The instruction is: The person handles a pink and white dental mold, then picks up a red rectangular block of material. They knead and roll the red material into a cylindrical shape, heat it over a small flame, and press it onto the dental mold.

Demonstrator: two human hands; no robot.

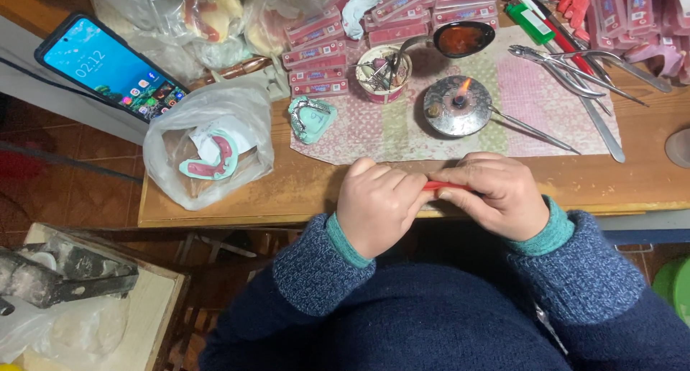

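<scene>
Nearest, the left hand point(379, 204) and right hand point(496, 195) pinch a soft red wax strip point(438, 186), apparently shaping it; rewarming calls for the small lit metal burner point(457, 106) at twelve o'clock.

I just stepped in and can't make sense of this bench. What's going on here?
A person in a blue sweater holds a thin red strip between both hands, the left hand and right hand pinching it at the near edge of the wooden table. Just beyond sits a small metal burner with a lit flame. A green dental cast, metal pliers and a phone lie around.
</scene>
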